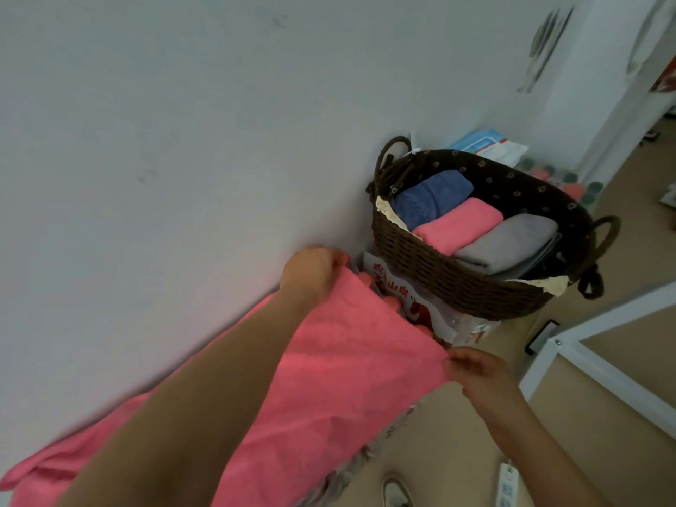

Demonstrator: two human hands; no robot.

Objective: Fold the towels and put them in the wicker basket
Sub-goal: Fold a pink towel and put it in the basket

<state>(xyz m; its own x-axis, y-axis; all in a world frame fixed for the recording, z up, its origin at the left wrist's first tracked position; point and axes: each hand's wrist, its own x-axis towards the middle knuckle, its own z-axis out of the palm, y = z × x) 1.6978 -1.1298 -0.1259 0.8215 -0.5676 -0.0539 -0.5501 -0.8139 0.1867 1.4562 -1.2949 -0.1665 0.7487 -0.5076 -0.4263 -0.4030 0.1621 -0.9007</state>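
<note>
Wicker basket (439, 272) already holds three folded towels: blue, pink, grey; fourth pink towel (347, 378) lies spread, unfolded; left hand (314, 272) and right hand (475, 371) each pinch a corner.

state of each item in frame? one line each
spread pink towel: unfolded, spread out, far corners held
left hand: grips one far corner
right hand: pinches the other far corner
wicker basket: upright on printed pack, partly filled
blue towel: folded, in basket
folded pink towel: in basket, middle
grey towel: folded, in basket
</note>
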